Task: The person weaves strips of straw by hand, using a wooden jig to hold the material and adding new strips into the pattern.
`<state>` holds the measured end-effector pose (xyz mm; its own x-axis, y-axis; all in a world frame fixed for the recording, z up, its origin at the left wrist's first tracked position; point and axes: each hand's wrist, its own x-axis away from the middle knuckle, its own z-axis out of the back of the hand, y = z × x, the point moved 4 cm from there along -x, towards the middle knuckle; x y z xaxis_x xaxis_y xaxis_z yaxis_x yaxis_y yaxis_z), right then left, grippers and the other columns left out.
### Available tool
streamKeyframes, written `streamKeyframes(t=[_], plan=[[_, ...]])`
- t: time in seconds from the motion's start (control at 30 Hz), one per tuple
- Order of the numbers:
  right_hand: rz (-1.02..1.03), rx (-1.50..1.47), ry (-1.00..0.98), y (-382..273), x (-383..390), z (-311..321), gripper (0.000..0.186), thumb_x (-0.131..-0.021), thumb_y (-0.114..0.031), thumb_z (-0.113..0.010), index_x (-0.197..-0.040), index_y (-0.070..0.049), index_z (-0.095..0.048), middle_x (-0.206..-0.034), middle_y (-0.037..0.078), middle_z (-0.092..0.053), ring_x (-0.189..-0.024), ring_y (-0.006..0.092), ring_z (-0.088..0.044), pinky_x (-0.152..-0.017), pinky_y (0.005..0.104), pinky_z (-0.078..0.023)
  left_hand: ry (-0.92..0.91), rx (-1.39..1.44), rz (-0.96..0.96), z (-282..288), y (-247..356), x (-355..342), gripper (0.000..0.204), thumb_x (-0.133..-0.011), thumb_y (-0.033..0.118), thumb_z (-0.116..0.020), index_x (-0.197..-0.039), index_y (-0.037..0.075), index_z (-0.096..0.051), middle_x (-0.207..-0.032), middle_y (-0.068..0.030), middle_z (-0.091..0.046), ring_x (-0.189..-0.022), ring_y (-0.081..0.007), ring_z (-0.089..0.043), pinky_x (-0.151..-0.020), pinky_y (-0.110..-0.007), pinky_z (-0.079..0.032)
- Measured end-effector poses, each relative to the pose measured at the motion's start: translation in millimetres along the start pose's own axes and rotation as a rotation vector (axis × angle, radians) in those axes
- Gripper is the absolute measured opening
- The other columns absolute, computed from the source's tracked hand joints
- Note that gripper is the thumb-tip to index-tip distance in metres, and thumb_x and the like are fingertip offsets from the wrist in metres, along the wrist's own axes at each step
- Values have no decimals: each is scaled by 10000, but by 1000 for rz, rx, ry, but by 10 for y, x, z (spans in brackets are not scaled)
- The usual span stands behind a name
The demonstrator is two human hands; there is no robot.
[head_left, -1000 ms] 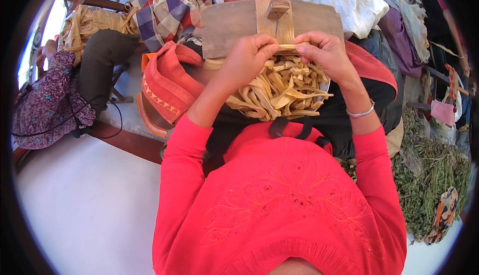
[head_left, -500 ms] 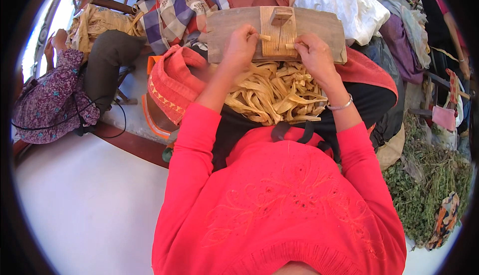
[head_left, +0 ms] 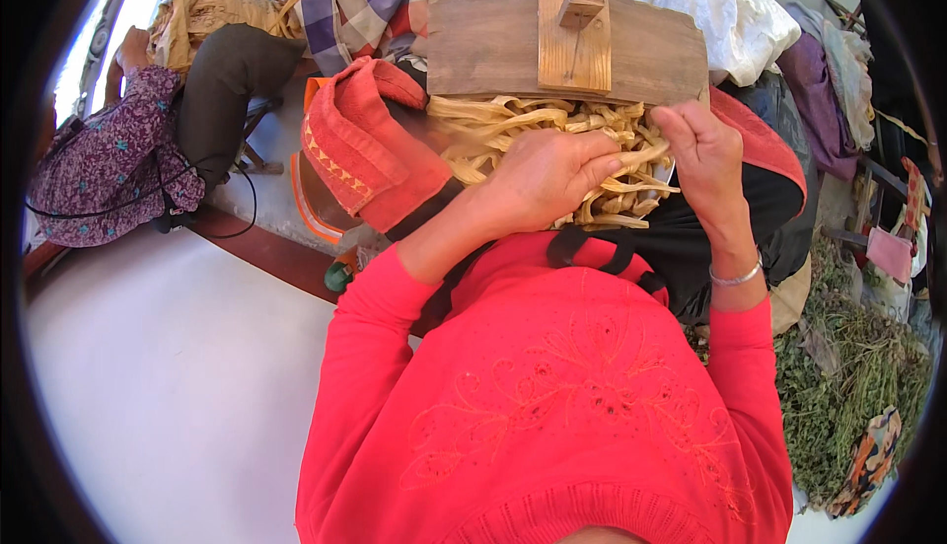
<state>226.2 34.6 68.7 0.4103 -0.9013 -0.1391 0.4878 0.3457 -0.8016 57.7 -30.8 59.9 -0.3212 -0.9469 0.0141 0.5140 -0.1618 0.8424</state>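
Pale tan dried strips (head_left: 493, 120) lie in a heap on my lap, just below a wooden board (head_left: 483, 41). My left hand (head_left: 557, 174) reaches over the heap with its fingers closed around a strip. To its right, my right hand (head_left: 705, 149) is raised in a fist, thumb side up, at the heap's right edge. A flat strip (head_left: 643, 156) runs across the gap between the hands; its end at the right fist is partly hidden. On the board sits a lighter wood plate (head_left: 572, 56) with a small upright block (head_left: 580, 8).
A red towel (head_left: 365, 149) lies at the left of my lap. Beyond the board are checked cloth (head_left: 360, 1) and a white sack (head_left: 705, 11). Another person in a patterned purple sleeve (head_left: 109, 159) sits at left. Dried green plants (head_left: 848, 376) lie at right.
Both hands have come back from the plate on the board, where each pinched a strip end. The left is now over the heap; the right has moved right and closed into a fist.
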Motion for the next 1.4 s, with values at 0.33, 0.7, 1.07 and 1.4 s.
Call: streamKeyframes(t=[0.33,0.7,1.07,1.4], plan=[[177,-1110,-504,-1014,371,144,231,-901,-144,-616,-1026,39,-682,-809,83,-693,-710,108,-650,-621,245,-498,-89,852,-193,433,761,-84,282,-923,260,-569,-947,-13,-634,-766,-70,-628,-685,-137,-600,-590,-255,-443],[176,367,225,58,63,-400,284,-807,-108,-652,-1084,-159,-688,-705,61,-629,-602,249,-581,-579,320,-467,18,1164,271,-517,-369,-201,266,-928,145,-553,-1170,37,-542,-691,41,-485,-533,-22,-380,-464,-171,-306],[-466,-679,-264,611,392,-845,336,-950,-334,-545,-991,-22,-662,-901,35,-656,-832,119,-588,-750,277,-467,387,-394,-204,-289,-265,31,183,-753,21,-593,-934,41,-606,-857,-90,-625,-766,-294,-620,-610,-366,-483],[-403,-927,-273,396,247,-686,167,-888,-95,-565,-977,3,-667,-1083,44,-636,-1020,142,-567,-868,315,-457,276,102,-165,-163,-160,-28,330,-804,44,-607,-1129,2,-563,-1126,-167,-555,-1045,-337,-555,-885,-353,-452]])
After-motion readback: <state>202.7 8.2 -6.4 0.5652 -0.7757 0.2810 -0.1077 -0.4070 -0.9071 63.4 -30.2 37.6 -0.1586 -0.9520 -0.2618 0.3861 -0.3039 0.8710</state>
